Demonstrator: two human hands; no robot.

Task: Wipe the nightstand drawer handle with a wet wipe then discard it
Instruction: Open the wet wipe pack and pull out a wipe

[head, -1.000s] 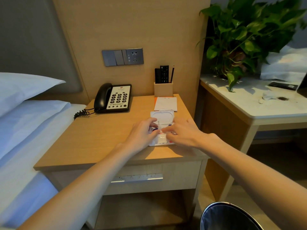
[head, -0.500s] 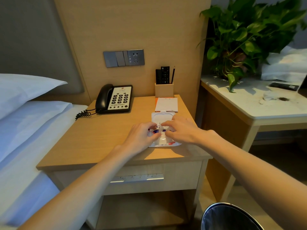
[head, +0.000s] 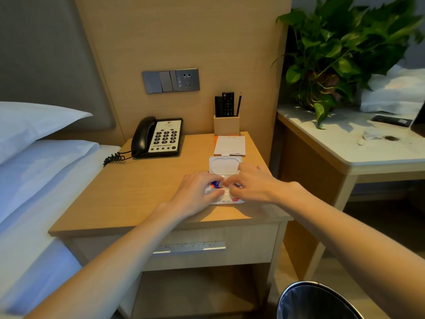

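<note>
A white wet wipe pack [head: 226,199] lies on the wooden nightstand [head: 138,194] near its front right, its lid [head: 225,164] flipped open towards the wall. My left hand [head: 197,192] rests on the pack's left side and presses it down. My right hand [head: 250,183] is over the pack's opening, fingertips pinched together there; whether a wipe is between them is hidden. The silver drawer handle [head: 189,247] runs along the drawer front below, untouched. A round bin [head: 317,302] with a dark liner stands at the bottom right.
A black telephone [head: 158,138], a notepad [head: 230,145] and a wooden holder [head: 226,124] with remotes and a pencil stand at the back of the nightstand. The bed [head: 34,180] lies on the left. On the right a white-topped table [head: 358,146] carries a plant [head: 340,47].
My right hand's fingers have shifted from the pack's front part up to its opening and closed together there. My left hand stays on the pack.
</note>
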